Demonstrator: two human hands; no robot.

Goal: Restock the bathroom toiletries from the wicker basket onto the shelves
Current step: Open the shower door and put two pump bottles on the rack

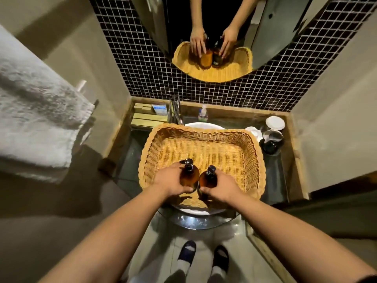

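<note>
A wicker basket (204, 148) rests on the white round sink. Two amber pump bottles with black pump heads stand upright side by side at its near edge. My left hand (171, 180) is wrapped around the left amber bottle (189, 176). My right hand (222, 186) grips the right amber bottle (206, 178). The rest of the basket floor is bare. The lower parts of both bottles are hidden by my fingers.
A chrome tap (174, 111), a small hand-soap pump (203, 114), a blue-white box (160, 109) and wooden blocks (146, 117) sit behind the basket. Dark jars and a white lid (274, 129) stand at right. Folded towels (34, 111) hang at left. A mirror (212, 37) is above.
</note>
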